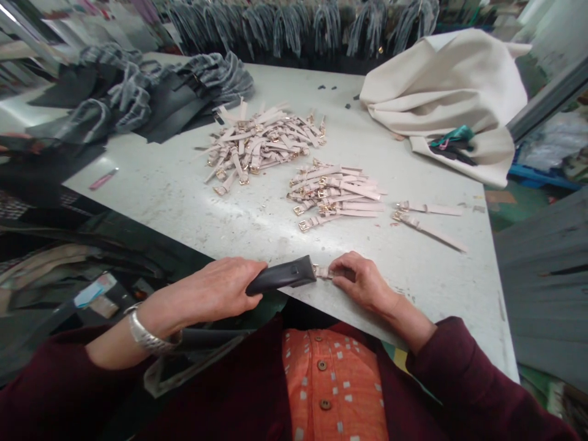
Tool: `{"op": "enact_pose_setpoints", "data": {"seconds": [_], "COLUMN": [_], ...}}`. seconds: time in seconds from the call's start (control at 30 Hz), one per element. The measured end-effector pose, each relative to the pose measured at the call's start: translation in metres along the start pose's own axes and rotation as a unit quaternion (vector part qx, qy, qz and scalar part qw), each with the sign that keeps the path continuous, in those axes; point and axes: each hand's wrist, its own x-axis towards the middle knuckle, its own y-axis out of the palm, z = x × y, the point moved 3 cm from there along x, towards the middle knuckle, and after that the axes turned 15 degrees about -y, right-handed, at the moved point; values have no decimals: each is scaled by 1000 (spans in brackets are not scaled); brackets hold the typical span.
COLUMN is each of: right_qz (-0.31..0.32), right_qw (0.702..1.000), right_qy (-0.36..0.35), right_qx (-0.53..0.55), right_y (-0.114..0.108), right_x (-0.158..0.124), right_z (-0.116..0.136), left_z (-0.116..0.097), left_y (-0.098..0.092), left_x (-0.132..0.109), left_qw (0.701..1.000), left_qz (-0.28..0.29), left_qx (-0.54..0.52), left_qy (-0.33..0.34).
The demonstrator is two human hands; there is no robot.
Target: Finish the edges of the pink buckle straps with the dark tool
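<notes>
My left hand is wrapped round a black, smooth, handle-shaped tool whose wider, squared end points right. That end meets the gold buckle of a short beige buckle strap at the table's front edge; whether they press together I cannot tell. Fingers of my right hand pinch this strap and cover most of its length. Just beyond my hands lies a small pile of like straps, buckles mostly to the left. Two more straps lie apart on the right. A larger, jumbled strap heap sits farther back.
The pale table has its front edge close to my body. Black pieces with wrapped handles are piled at the left. A large cream sheet is bunched at the back right. A pink cutter lies near the left edge.
</notes>
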Motion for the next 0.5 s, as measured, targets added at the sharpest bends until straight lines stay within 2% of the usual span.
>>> {"op": "enact_pose_setpoints", "data": {"seconds": [0.1, 0.3, 0.43, 0.5], "right_qz": [-2, -9, -5, -4], "right_qw": [1000, 1000, 999, 999], "right_qy": [1, 18, 34, 39], "right_qx": [-4, -3, -4, 2], "right_y": [1, 1, 2, 3], "right_x": [0, -1, -3, -3], "right_z": [-1, -3, -6, -6], "left_z": [1, -22, -13, -6], "left_y": [-1, -2, -2, -7], "left_x": [1, 3, 3, 1], "left_qw": [1000, 999, 999, 1000], "left_qz": [-3, -18, 0, -12], "left_qx": [7, -37, -41, -24], "left_qy": [-3, 14, 6, -9]}}
